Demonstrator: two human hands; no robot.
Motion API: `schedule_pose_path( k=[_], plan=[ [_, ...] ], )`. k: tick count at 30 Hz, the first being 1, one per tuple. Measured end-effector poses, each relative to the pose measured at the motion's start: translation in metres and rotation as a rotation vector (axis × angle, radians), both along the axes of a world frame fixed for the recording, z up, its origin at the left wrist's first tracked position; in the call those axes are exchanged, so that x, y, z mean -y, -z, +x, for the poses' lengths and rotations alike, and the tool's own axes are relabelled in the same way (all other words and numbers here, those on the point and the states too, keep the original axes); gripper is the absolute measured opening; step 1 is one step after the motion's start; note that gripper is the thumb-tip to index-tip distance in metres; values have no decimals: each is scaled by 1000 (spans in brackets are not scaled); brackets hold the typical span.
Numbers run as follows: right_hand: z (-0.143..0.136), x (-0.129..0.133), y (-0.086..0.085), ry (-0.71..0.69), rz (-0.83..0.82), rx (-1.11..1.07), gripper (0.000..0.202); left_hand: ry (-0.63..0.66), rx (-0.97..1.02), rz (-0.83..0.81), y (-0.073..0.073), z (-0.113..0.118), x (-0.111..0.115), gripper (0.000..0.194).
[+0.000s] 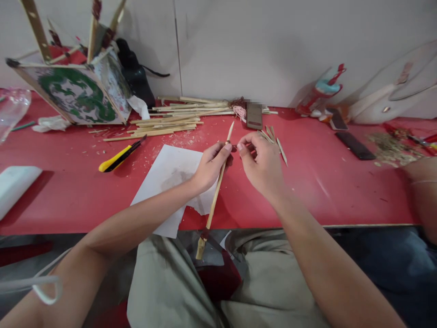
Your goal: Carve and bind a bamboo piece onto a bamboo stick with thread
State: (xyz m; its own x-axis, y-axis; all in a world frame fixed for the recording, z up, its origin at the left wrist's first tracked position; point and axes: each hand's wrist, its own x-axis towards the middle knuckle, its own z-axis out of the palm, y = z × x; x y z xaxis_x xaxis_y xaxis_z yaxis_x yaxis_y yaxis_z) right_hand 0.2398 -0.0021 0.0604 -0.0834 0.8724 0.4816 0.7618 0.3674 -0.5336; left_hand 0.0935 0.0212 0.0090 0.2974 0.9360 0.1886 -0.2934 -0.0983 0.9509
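My left hand (pixel 214 165) is closed round a thin bamboo stick (pixel 215 200) near its pointed upper end. The stick slants down past the table edge, with dark red thread bound near its lower end. Just right of the pointed end, my right hand (pixel 260 159) pinches a dark red thread (pixel 235 147) that runs to the stick by my left thumb. A torn white paper sheet (pixel 170 177) lies beneath my left forearm. Small pointed bamboo slips (pixel 282 151) rest beyond my right hand.
A yellow cutter (pixel 118 158) lies left of the paper. Bamboo sticks (pixel 164 125), a phone (pixel 254 116) and a dragon-painted box (pixel 75 93) stand or lie behind. At right are a black phone (pixel 355 146), shavings (pixel 392 148) and another person's arm (pixel 423 182). A white case (pixel 18 187) sits left.
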Motion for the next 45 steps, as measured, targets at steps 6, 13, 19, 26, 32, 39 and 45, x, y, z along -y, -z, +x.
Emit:
schedule_pose_path(
  k=[6,13,19,26,32,39,45],
  plan=[
    [1,-2,2,15,4,22,10,109,31,-55,1,0,3,47],
    [1,-2,4,-1,21,20,11,192,201,-219,1,1,1,38],
    [2,-3,6,30,23,31,11,105,162,-218,-3,5,4,27],
    [0,-3,8,38,40,6,12,44,126,-68,-1,3,5,27],
    [-1,-3,6,58,50,-13,12,-5,44,25,-4,4,9,27],
    [-4,1,6,76,93,17,16,-40,67,111,-4,2,9,31],
    [-6,6,0,111,124,14,20,-41,26,153,-6,0,14,33]
  ],
)
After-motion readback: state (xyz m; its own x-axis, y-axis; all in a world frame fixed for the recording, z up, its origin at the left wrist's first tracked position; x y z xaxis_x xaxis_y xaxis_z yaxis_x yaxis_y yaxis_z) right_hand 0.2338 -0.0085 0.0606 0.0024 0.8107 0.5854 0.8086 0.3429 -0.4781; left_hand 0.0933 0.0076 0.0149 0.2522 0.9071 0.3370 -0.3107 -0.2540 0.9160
